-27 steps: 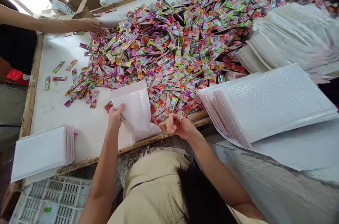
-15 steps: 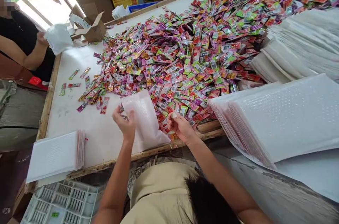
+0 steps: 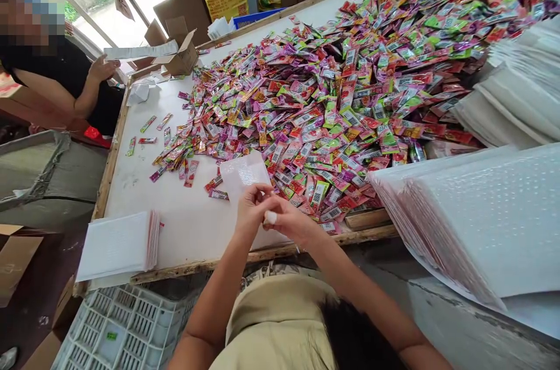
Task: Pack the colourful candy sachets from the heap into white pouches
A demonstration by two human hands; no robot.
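A white, pinkish bubble mailer [image 3: 245,173] lies at the near side of the pile, its near end covered by my hands. My left hand [image 3: 250,213] is closed on that near end. My right hand [image 3: 292,222] presses against the left one, thumb and fingers closed on the mailer's edge; a white wrap or patch [image 3: 270,217] shows at its thumb. Small coloured snack sachets [image 3: 306,119] are heaped just beyond the hands. A few sachets [image 3: 217,188] lie left of the mailer.
A stack of white mailers [image 3: 116,244] sits at the table's left corner, and a larger stack [image 3: 472,212] at the right. Across the left side, a co-worker's hand [image 3: 102,69] holds a white sheet [image 3: 135,52] near an open carton [image 3: 181,60]. A wooden rim [image 3: 188,268] edges the table.
My hands, apart before, have come together at the mailer's near end. The mailer now lies lower and is mostly covered. The co-worker's white bag has left their hand, which now holds a long sheet.
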